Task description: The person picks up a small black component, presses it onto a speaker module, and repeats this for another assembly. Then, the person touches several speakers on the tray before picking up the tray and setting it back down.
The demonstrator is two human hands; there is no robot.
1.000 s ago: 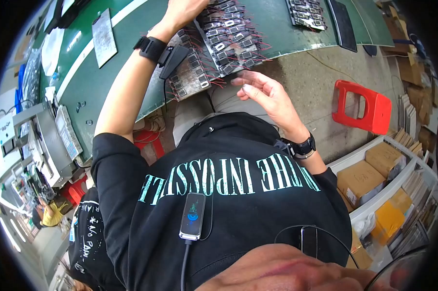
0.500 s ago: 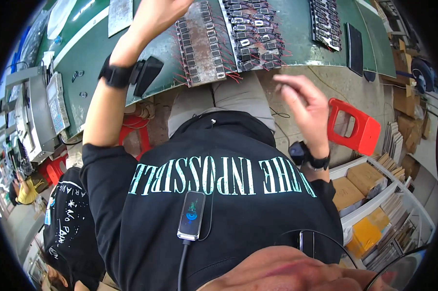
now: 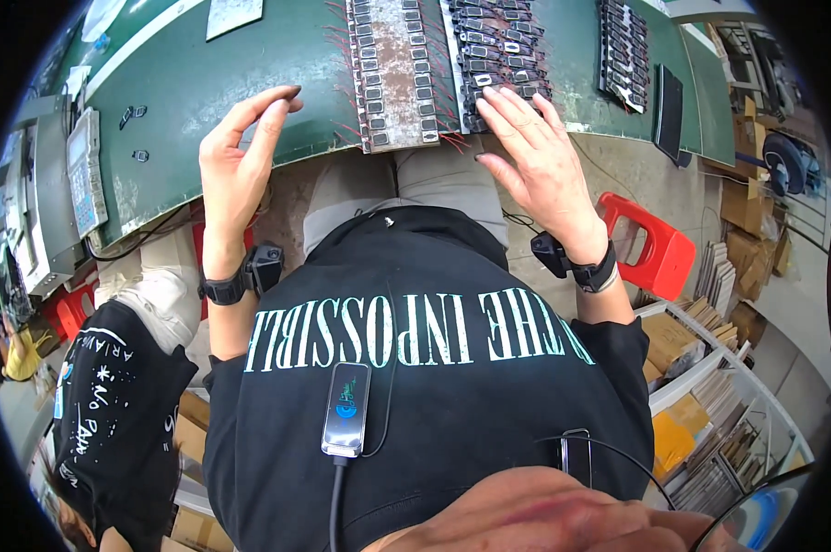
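Observation:
My left hand (image 3: 241,161) hovers over the front edge of the green table, thumb and fingers apart, with nothing seen between them. To its right lies a stained metal plate (image 3: 395,83), lined along both sides with small rectangular black-framed parts (image 3: 369,66) trailing thin red wires. My right hand (image 3: 540,161) is open, fingers stretched over the near end of a second plate's crowded rows of similar dark parts (image 3: 503,55). Whether its fingertips touch them I cannot tell. Both wrists wear black straps with small devices.
A third rack of parts (image 3: 623,55) and a black flat tray (image 3: 669,112) lie at the right. A few loose parts (image 3: 139,155) and a keypad machine (image 3: 86,175) are at the left. A red stool (image 3: 659,244) stands right; a co-worker (image 3: 121,396) sits left.
My left hand has drawn back from the far table toward its front edge. My right hand has moved forward over the parts, its fingers straightening. The view has shifted slightly.

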